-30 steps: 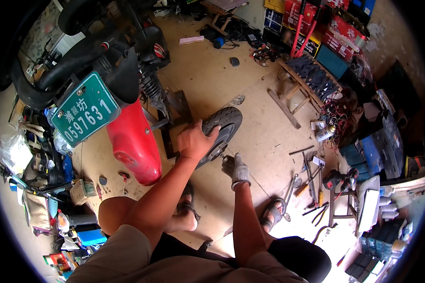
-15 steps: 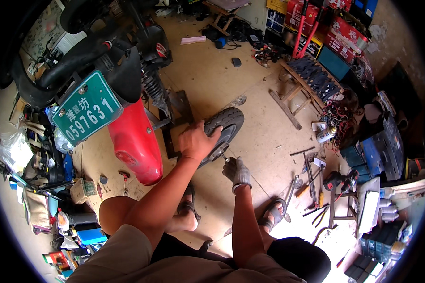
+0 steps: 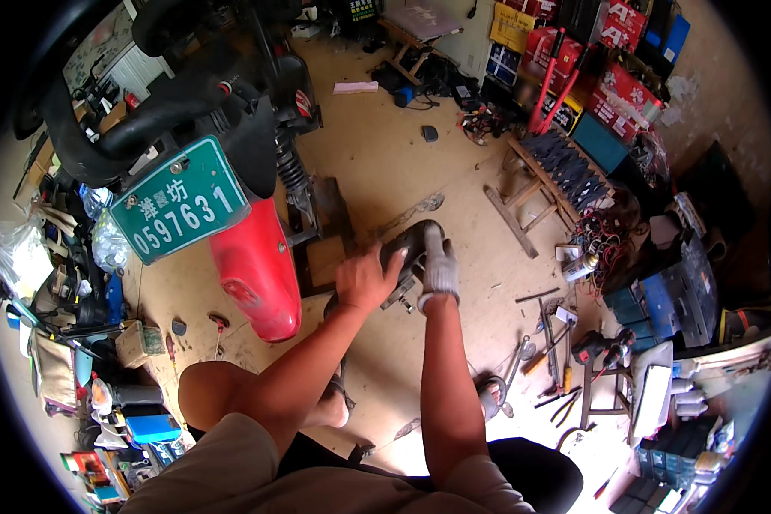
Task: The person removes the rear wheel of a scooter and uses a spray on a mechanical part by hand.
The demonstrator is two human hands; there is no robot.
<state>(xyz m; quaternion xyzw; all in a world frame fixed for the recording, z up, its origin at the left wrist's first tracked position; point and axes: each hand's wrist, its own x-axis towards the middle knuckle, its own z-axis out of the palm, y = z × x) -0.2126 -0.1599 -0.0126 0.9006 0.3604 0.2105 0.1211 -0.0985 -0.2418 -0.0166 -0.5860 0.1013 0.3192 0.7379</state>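
Note:
A small wheel with a black tyre point(image 3: 414, 242) stands on the floor in front of me, beside the rear of a red and black electric scooter point(image 3: 257, 265). My bare left hand point(image 3: 368, 276) grips its left side, thumb over the tyre and most fingers hidden behind it. On the right side, my right hand point(image 3: 439, 264), in a grey-white glove, holds the tyre with its fingers along the rubber. A metal axle end point(image 3: 398, 294) sticks out at the hub, between the hands. The wheel is apart from the scooter's shock absorber point(image 3: 293, 177).
Several hand tools, among them pliers point(image 3: 565, 409) and a wrench point(image 3: 516, 364), lie on the floor to the right. A cordless drill point(image 3: 604, 347) rests on a small stool. Beyond are a wooden rack point(image 3: 544, 193) and stacked boxes point(image 3: 618, 94). Clutter lines the left wall.
My right hand has moved from the axle up to the tyre's far right side. The wheel has turned and appears more edge-on. My left hand stays on it.

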